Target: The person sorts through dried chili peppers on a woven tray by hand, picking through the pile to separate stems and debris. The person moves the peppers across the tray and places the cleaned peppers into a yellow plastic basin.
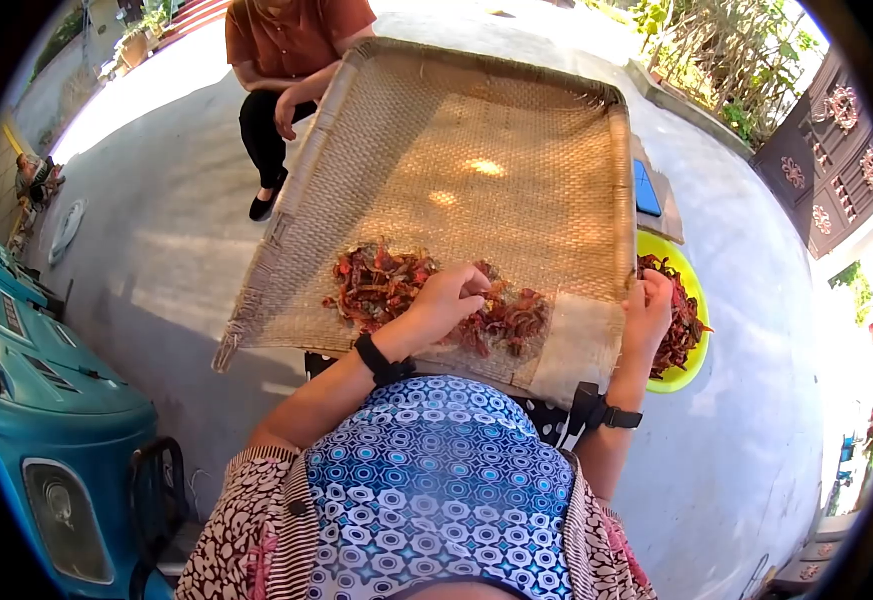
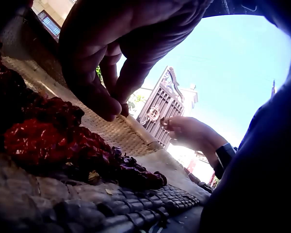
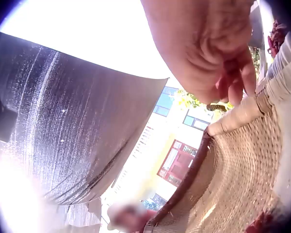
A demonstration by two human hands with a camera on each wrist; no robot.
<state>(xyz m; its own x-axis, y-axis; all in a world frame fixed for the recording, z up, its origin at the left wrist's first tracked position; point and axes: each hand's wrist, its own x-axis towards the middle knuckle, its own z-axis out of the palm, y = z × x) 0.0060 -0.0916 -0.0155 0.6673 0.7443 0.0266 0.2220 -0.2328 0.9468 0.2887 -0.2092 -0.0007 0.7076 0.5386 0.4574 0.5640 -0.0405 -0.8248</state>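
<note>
Dried red chili peppers [image 1: 382,285] lie in a loose heap at the near end of a large woven bamboo tray [image 1: 517,120]. Over the heap is my left hand [image 1: 444,305], its thumb and fingers curled with the tips together; no pepper shows clearly between them. In the left wrist view, peppers [image 2: 43,141] lie beside and below that hand. My right hand [image 1: 649,312] is at the tray's right rim, beside a yellow-green basin [image 1: 699,345] of more dried peppers. Its curled fingertips pinch a small brown piece [image 3: 216,107], whose kind is unclear.
A blue phone [image 1: 647,187] lies on a board [image 1: 665,200] beyond the basin. Another person [image 1: 292,60] sits near the tray's far left corner. A teal vehicle [image 1: 52,400] stands at the left. Pale cloth [image 1: 579,345] covers the tray's near right corner.
</note>
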